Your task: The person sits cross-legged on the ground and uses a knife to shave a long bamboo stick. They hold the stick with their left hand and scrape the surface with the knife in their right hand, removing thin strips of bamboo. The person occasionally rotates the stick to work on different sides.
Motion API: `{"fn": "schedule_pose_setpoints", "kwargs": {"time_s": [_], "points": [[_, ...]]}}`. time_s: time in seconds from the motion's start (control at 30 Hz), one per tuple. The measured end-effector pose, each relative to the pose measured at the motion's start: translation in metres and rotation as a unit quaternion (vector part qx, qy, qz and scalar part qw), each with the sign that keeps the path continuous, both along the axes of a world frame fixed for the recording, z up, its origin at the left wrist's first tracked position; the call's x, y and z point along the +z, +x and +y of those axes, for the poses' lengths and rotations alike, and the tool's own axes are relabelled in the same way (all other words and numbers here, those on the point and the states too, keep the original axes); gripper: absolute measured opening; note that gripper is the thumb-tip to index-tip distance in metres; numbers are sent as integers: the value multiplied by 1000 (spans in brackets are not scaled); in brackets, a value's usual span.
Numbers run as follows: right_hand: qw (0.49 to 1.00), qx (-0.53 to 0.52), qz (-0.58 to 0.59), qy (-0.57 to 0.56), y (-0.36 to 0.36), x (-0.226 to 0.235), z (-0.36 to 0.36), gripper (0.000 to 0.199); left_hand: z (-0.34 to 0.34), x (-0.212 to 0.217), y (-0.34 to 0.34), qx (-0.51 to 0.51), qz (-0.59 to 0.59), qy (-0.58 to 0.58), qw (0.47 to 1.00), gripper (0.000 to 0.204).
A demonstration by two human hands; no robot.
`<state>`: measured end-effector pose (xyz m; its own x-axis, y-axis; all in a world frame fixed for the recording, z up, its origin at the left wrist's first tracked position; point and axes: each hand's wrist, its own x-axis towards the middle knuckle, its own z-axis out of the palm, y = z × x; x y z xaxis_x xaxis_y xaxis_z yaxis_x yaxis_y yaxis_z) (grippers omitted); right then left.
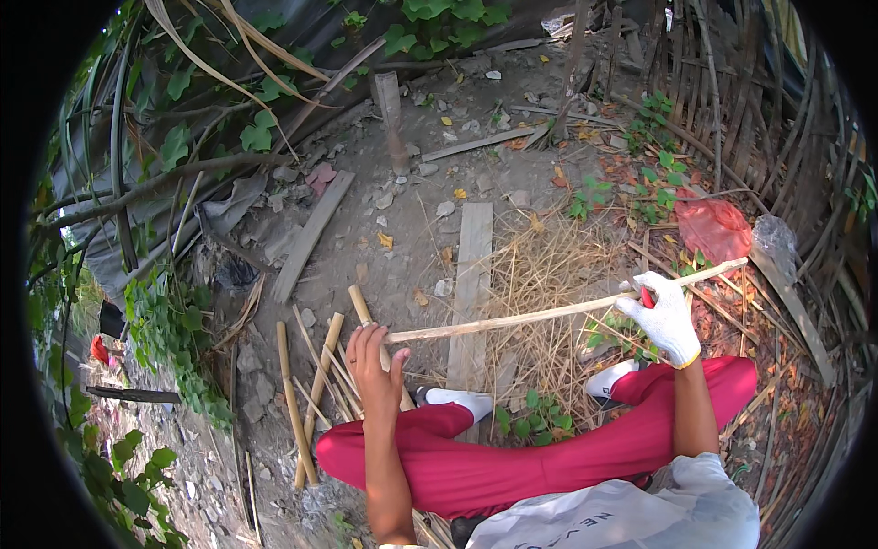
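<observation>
A long, pale wooden or bamboo stick (521,318) lies slantwise in front of me, its right end higher. My left hand (369,364), bare, is at the stick's left end, with the tip between thumb and fingers. My right hand (666,320) wears a white knitted glove and is closed around a small red-handled tool (647,298). That tool sits against the stick near its right end; its blade or working part is hidden by the glove. Beyond the right hand, the stick's end sticks out freely.
Several cut bamboo poles (294,398) lean beside my left knee. Dry straw (549,284) covers ground before my feet, next to a grey plank (473,240). A red plastic bag (712,227) lies at right, near a stick fence (722,82). Leafy vines (165,334) hang left.
</observation>
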<state>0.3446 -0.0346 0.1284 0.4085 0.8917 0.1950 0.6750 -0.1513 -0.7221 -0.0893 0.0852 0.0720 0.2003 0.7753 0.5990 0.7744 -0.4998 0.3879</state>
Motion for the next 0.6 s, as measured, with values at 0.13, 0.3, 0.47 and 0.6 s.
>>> {"fn": "schedule_pose_setpoints", "kwargs": {"time_s": [0.13, 0.3, 0.47, 0.6], "points": [[1000, 4, 15, -14, 2, -7, -1, 39, 11, -20, -8, -12, -46, 6, 999, 41], [998, 30, 38, -31, 19, -33, 0, 25, 9, -20, -2, -44, -129, 14, 991, 30], [983, 92, 120, -107, 19, -44, 4, 30, 4, -22, -5, -37, -130, 55, 989, 27], [960, 141, 183, -159, 21, -46, 4, 30, 4, -28, -8, -43, -124, 70, 989, 26]]}}
